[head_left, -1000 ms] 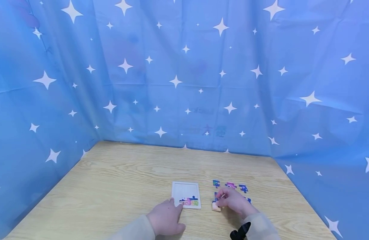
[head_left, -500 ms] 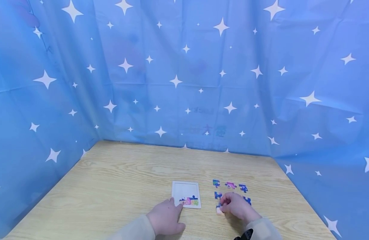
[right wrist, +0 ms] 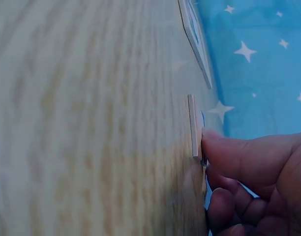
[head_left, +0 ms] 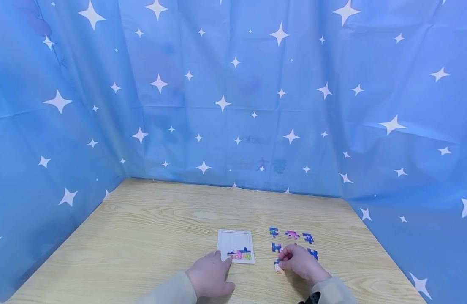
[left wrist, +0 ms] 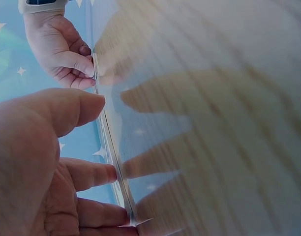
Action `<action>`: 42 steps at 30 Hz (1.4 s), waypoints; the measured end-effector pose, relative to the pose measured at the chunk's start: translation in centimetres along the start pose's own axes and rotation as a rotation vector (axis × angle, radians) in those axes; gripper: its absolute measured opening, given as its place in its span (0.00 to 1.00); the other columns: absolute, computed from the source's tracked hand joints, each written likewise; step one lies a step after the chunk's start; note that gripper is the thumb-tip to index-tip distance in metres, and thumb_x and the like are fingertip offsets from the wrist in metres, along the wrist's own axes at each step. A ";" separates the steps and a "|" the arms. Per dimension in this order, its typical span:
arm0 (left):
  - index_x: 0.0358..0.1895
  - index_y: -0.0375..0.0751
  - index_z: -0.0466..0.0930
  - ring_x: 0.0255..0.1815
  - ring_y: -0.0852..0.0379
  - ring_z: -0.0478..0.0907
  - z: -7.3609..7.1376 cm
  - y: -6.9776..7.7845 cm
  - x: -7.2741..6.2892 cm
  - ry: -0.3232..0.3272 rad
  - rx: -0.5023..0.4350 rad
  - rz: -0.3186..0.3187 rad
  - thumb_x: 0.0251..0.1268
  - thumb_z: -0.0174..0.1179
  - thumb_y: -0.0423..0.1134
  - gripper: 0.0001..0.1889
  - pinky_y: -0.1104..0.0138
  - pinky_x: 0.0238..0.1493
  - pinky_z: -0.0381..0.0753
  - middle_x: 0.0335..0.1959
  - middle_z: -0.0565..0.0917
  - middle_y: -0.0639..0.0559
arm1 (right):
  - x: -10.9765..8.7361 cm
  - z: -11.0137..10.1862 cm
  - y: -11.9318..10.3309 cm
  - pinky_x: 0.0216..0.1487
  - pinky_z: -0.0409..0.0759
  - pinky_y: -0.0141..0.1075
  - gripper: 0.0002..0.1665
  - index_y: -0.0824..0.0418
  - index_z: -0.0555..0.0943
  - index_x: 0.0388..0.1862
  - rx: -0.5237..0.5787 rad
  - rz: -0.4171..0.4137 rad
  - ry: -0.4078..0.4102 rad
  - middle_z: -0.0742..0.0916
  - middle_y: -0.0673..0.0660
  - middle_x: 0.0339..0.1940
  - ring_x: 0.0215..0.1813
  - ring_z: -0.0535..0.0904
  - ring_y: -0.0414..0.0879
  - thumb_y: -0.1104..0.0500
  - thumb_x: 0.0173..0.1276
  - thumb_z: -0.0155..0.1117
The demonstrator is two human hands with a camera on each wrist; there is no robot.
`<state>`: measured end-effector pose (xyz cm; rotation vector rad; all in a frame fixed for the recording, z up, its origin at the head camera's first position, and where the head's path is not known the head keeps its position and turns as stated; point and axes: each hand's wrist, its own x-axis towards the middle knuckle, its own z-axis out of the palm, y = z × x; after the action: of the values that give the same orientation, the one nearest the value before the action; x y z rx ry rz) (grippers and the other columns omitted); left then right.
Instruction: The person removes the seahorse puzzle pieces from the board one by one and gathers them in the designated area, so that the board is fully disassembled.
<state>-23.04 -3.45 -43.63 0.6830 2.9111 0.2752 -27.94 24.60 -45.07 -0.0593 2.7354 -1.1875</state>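
Observation:
My left hand (head_left: 211,275) lies with its fingers extended over the lower left corner of a white puzzle tray (head_left: 233,239). Along the tray's bottom edge sit a few joined jigsaw pieces (head_left: 241,255) in blue, pink and green. My right hand (head_left: 302,262) pinches a jigsaw piece (head_left: 278,267), pale with a blue top, at the near left of the loose pieces. The right wrist view shows the thumb against this thin piece (right wrist: 194,130), the other fingers curled beside it, close over the table. In the left wrist view, fingertips (left wrist: 111,173) meet the tray's edge.
Several loose jigsaw pieces lie right of the tray, among them a pink one with an eye (head_left: 292,234) and blue ones (head_left: 308,238). My right hand hides part of this group. The wooden table (head_left: 161,219) ends at a blue star-patterned curtain (head_left: 218,126).
My right hand has shifted slightly right and toward me with the pale piece, uncovering a blue piece behind it. In the last half second it barely moves. My left hand stays in place.

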 end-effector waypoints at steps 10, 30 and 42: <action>0.64 0.43 0.75 0.63 0.37 0.71 0.0 0.0 0.0 0.005 -0.002 0.005 0.56 0.57 0.61 0.35 0.54 0.62 0.71 0.59 0.76 0.34 | 0.4 0.3 -2.3 0.32 0.70 0.37 0.08 0.62 0.79 0.36 0.071 -0.004 -0.016 0.79 0.54 0.32 0.34 0.72 0.47 0.62 0.61 0.69; 0.61 0.42 0.77 0.58 0.40 0.75 0.3 -0.1 0.0 0.063 0.051 0.036 0.54 0.59 0.61 0.35 0.56 0.56 0.76 0.55 0.78 0.32 | 2.9 8.0 -7.4 0.36 0.79 0.36 0.09 0.71 0.81 0.39 0.346 -0.130 -0.108 0.83 0.55 0.31 0.32 0.78 0.43 0.70 0.59 0.67; 0.63 0.47 0.76 0.59 0.37 0.74 0.1 -0.3 -0.2 0.050 0.053 0.057 0.55 0.58 0.61 0.34 0.54 0.57 0.75 0.56 0.78 0.31 | 3.0 9.1 -7.5 0.35 0.76 0.35 0.11 0.65 0.84 0.34 0.153 -0.128 -0.048 0.81 0.52 0.29 0.33 0.75 0.44 0.71 0.50 0.73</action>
<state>-22.99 -3.80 -43.82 0.7786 2.9598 0.2245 -29.68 12.54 -46.10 -0.2450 2.6244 -1.4054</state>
